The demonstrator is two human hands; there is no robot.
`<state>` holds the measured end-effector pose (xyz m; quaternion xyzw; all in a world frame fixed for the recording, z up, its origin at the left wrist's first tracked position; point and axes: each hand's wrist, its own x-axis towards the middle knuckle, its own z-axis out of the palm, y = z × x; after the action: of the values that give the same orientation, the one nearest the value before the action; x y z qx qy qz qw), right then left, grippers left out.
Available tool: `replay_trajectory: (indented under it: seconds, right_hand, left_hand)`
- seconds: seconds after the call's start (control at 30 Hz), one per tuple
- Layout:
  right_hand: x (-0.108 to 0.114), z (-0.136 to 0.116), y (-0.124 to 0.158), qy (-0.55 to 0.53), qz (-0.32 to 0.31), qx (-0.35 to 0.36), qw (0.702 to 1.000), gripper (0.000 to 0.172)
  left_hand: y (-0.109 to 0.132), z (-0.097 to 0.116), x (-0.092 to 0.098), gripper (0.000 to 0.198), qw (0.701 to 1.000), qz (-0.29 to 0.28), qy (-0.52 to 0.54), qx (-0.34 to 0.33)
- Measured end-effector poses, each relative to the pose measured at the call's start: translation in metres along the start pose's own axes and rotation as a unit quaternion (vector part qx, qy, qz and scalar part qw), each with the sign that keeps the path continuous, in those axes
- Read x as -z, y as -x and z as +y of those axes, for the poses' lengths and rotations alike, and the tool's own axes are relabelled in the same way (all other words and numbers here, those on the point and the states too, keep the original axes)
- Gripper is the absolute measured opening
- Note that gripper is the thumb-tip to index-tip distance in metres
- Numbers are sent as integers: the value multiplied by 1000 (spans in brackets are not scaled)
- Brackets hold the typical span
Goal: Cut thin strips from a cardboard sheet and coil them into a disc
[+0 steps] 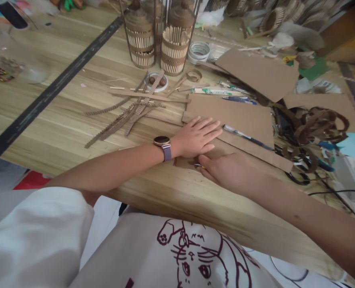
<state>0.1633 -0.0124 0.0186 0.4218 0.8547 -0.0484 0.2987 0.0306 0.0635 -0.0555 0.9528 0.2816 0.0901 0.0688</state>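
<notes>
My left hand (pixel 197 138) lies flat with fingers spread, pressing on the near left part of a brown cardboard sheet (pixel 240 116) and a long narrow cardboard strip (pixel 255 150) along its front. A watch with a purple band (pixel 167 153) is on that wrist. Just nearer to me, my right hand (pixel 222 170) is closed on a small tool (pixel 198 165). Only its thin tip and a bit of yellow show; the fingers hide the rest. Under its tip is a brown cardboard piece (pixel 185 162). A clear pen with a dark end (pixel 247 137) rests on the cardboard.
Loose corrugated strips (pixel 117 122) lie left of the sheet, by a small white dish (pixel 156 82) with brown balls. Stick-and-cardboard lantern-like models (pixel 174 48) stand behind, beside a tape roll (pixel 199 52). Curled brown strips (pixel 318 124) heap at right. A black strip (pixel 57 84) crosses the table.
</notes>
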Motion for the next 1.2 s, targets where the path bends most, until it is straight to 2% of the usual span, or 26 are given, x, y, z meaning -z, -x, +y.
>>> replay_trajectory:
  seconds: [0.37, 0.57, 0.67, 0.83, 1.07, 1.2]
  right_hand:
    - [13, -7, -3, 49, 8, 32, 998, 29]
    - [14, -12, -5, 80, -9, 13, 997, 21]
    - [12, -14, -5, 92, -24, 14, 995, 30]
    - [14, -15, -4, 99, -4, 29, 995, 37]
    - [22, -16, -6, 56, -71, -2, 996, 41]
    - [20, -10, -6, 34, -105, 6, 994, 47]
  left_hand:
    - [0, -2, -6, 55, 999, 28, -20, -13]
    - [0, 0, -9, 55, 999, 43, -15, -11]
    - [0, -1, -11, 54, 998, 52, -14, -13]
    - [0, -3, -13, 54, 998, 61, -13, -24]
    - [0, -3, -13, 56, 998, 52, -16, -29]
    - [0, -2, -12, 55, 998, 44, -20, -26]
